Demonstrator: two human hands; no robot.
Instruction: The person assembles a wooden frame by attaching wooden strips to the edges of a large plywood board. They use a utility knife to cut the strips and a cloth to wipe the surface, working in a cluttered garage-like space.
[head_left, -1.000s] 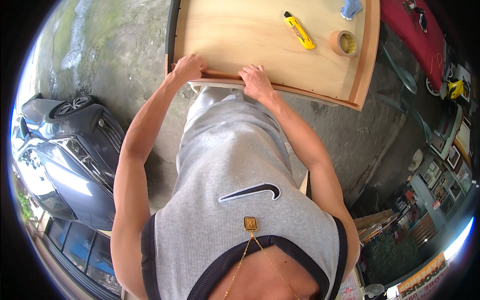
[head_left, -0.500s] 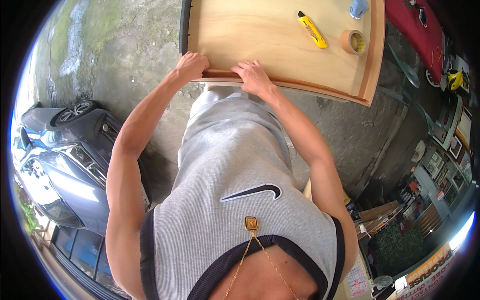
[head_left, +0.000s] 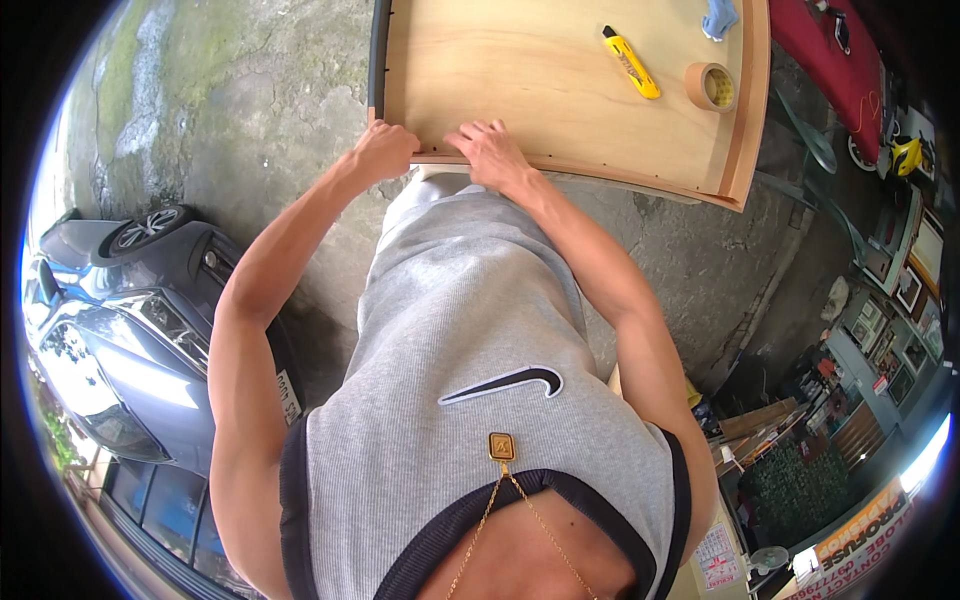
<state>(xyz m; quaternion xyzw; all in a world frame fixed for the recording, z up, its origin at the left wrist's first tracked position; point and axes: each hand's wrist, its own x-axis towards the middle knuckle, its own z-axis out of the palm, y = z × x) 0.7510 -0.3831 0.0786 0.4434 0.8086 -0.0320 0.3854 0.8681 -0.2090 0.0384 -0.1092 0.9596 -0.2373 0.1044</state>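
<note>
A large light plywood board (head_left: 540, 80) lies flat ahead of me, with a raised wooden lip on its right side and a dark strip (head_left: 378, 55) along its left edge. My left hand (head_left: 382, 150) is curled around the board's near left corner, fingers closed on the edge. My right hand (head_left: 490, 152) presses down on the near edge just to the right, fingers spread on the wood. A yellow utility knife (head_left: 630, 62) and a roll of tan tape (head_left: 710, 86) rest on the board's far right part.
A blue cloth (head_left: 718, 16) sits at the board's far edge. Mossy concrete ground (head_left: 230, 110) stretches left. A dark grey car (head_left: 120, 320) is parked at my left. Red cloth (head_left: 835, 60), a yellow object and cluttered shelves (head_left: 880, 330) fill the right.
The view has shifted a little, so the board and both hands sit further right in the picture. Both hands stay on the board's near edge, with the right hand's fingers spreading.
</note>
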